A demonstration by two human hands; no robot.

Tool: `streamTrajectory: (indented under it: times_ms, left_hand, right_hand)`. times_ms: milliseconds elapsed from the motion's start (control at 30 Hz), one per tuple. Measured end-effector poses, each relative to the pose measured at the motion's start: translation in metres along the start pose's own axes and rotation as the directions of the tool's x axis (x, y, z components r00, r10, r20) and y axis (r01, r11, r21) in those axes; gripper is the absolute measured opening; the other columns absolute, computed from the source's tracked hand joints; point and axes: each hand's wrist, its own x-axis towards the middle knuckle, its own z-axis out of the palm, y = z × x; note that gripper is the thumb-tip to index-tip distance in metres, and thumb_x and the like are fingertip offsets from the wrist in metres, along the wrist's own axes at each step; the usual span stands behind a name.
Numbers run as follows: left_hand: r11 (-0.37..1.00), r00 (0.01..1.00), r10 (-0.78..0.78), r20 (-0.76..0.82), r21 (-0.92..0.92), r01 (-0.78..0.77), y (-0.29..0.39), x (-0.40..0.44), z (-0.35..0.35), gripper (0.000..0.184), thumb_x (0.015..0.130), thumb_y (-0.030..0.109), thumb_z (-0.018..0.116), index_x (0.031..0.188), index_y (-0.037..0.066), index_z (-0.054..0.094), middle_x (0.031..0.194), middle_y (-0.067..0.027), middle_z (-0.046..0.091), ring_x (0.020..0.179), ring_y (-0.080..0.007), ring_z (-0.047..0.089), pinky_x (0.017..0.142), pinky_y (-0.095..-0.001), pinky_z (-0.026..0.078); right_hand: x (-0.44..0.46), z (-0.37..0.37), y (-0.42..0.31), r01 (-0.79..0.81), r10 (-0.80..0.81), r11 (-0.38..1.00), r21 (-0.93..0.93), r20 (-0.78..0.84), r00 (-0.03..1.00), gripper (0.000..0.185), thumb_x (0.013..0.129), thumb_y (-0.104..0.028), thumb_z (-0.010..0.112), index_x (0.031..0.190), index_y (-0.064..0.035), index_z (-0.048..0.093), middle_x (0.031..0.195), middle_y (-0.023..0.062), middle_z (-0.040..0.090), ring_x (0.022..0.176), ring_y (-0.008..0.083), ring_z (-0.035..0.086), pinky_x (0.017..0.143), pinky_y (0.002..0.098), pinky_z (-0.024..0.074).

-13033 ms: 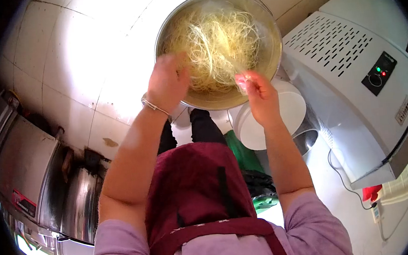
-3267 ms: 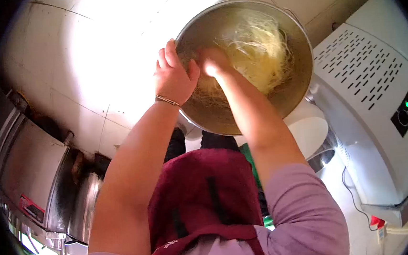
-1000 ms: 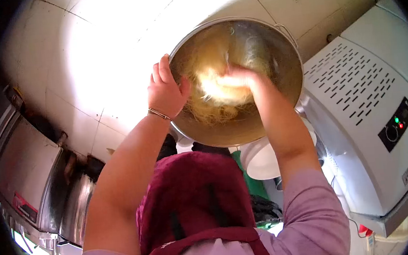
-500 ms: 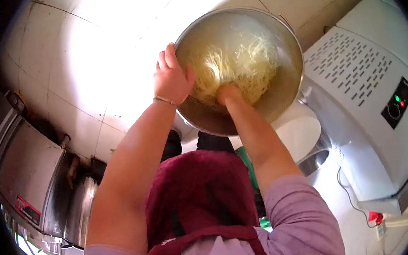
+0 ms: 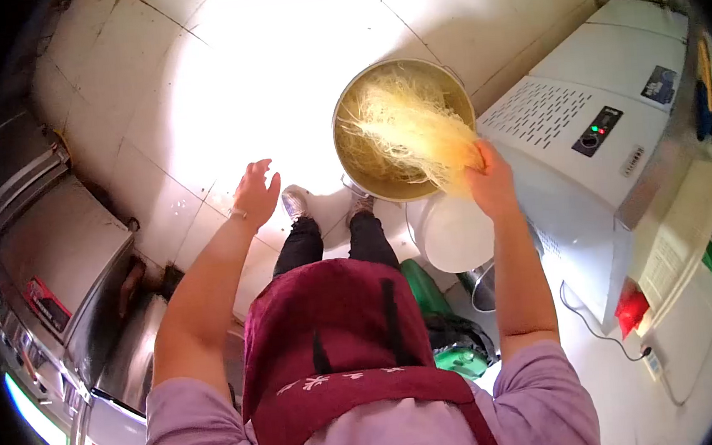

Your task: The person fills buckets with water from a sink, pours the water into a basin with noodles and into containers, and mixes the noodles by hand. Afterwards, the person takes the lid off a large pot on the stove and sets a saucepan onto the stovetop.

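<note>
My right hand [image 5: 491,180] is closed on a bundle of pale yellow noodles [image 5: 416,130], thin and stringy. The bundle stretches from my fingers over the right rim of a large metal pot [image 5: 340,144], and more strands lie inside. My left hand [image 5: 257,195] is in the air to the left of the pot, with nothing in it and its fingers apart. It touches neither the pot nor the noodles.
A white appliance [image 5: 558,135] with vents and lit indicators stands at the right. Below the pot sits a white bucket [image 5: 456,235], near a green container [image 5: 426,288]. Steel kitchen equipment [image 5: 66,254] lines the left side. Pale tiles [image 5: 141,147] cover the floor.
My right hand has come up out of the pot and to the right, lifting noodles. My left hand has left the pot's rim and moved away. The view now takes in my feet.
</note>
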Motion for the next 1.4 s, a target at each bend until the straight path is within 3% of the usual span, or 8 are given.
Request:
streamTrajectory:
  times_ms: [200,267,400,467,800,867,1167,1400]
  left_hand:
    - [0.990,0.991,-0.117,0.059,0.082,0.111,-0.069,-0.092,-0.033,0.034,0.088,0.026,0.049,0.113,0.002,0.051,0.108,-0.0174,0.055,0.099,-0.0307,0.055,0.087,-0.0397,0.044]
    - [0.990,0.989,-0.127,0.071,0.074,0.122,-0.088,-0.120,-0.030,0.032,0.087,0.025,0.050,0.109,0.002,0.053,0.104,-0.0168,0.056,0.096,-0.0303,0.056,0.086,-0.0392,0.044]
    - [0.983,0.975,-0.184,0.125,0.047,0.180,-0.093,-0.160,-0.055,0.030,0.085,0.026,0.051,0.101,0.001,0.057,0.099,-0.0164,0.058,0.092,-0.0299,0.057,0.085,-0.0378,0.045]
    - [0.975,0.964,-0.222,0.143,0.009,0.223,-0.089,-0.179,-0.076,0.032,0.084,0.026,0.051,0.103,0.002,0.058,0.101,-0.0174,0.058,0.094,-0.0307,0.057,0.085,-0.0384,0.045]
    - [0.941,0.945,-0.325,-0.044,-0.120,0.318,-0.063,-0.288,-0.186,0.032,0.084,0.028,0.050,0.103,0.004,0.060,0.098,-0.0173,0.064,0.087,-0.0306,0.062,0.075,-0.0379,0.051]
    - [0.911,0.915,-0.395,-0.082,-0.164,0.378,-0.032,-0.323,-0.205,0.033,0.084,0.028,0.050,0.104,0.005,0.060,0.098,-0.0175,0.064,0.086,-0.0307,0.063,0.073,-0.0381,0.051]
    - [0.823,0.749,-0.564,-0.347,-0.305,0.479,-0.016,-0.537,-0.137,0.025,0.082,0.024,0.049,0.087,0.004,0.063,0.087,-0.0208,0.062,0.087,-0.0372,0.060,0.074,-0.0438,0.048]
    - [0.679,0.511,-0.734,-0.448,-0.517,0.521,0.048,-0.658,-0.103,0.024,0.080,0.022,0.053,0.088,0.002,0.063,0.086,-0.0176,0.065,0.082,-0.0334,0.062,0.074,-0.0391,0.049]
  right_hand:
    - [-0.007,0.016,0.028,0.103,-0.058,0.947,0.304,-0.155,0.986,0.044,0.074,-0.012,0.062,0.116,-0.0019,0.053,0.111,0.0176,0.058,0.101,0.0329,0.056,0.088,0.0363,0.0438]
    - [-0.011,0.029,0.025,0.342,-0.355,0.872,-0.349,0.026,0.934,0.042,0.077,-0.014,0.063,0.116,-0.0021,0.053,0.114,0.0182,0.056,0.105,0.0327,0.054,0.090,0.0343,0.0429]
    - [-0.033,-0.004,-0.014,0.378,-0.424,0.853,-0.359,-0.057,0.904,0.039,0.080,-0.015,0.063,0.116,-0.0032,0.054,0.113,0.0173,0.058,0.105,0.0314,0.055,0.088,0.0342,0.0445]
    - [-0.056,-0.047,-0.051,0.130,-0.128,0.986,-0.103,0.025,0.991,0.033,0.083,-0.015,0.060,0.113,-0.0039,0.056,0.108,0.0151,0.061,0.098,0.0286,0.059,0.084,0.0349,0.0474]
    - [-0.181,-0.160,-0.130,0.289,-0.283,0.937,0.197,-0.058,0.957,0.025,0.085,-0.016,0.057,0.107,-0.0053,0.059,0.093,0.0113,0.065,0.081,0.0239,0.063,0.074,0.0328,0.0492]
    - [-0.190,-0.152,-0.134,0.290,-0.272,0.949,-0.121,0.146,0.951,0.029,0.083,-0.022,0.060,0.106,-0.0053,0.060,0.090,0.0116,0.065,0.080,0.0233,0.062,0.072,0.0328,0.0486]
    - [-0.173,-0.062,-0.053,0.500,-0.414,0.866,0.013,0.579,0.702,0.029,0.085,-0.023,0.057,0.108,-0.0047,0.059,0.093,0.0068,0.064,0.082,0.0150,0.059,0.073,0.0314,0.0481]
    - [-0.188,-0.064,-0.083,0.473,-0.201,0.879,-0.048,0.864,0.461,0.019,0.086,-0.021,0.050,0.072,-0.0087,0.053,0.057,0.0010,0.050,0.046,0.0117,0.047,0.041,0.0261,0.0378]
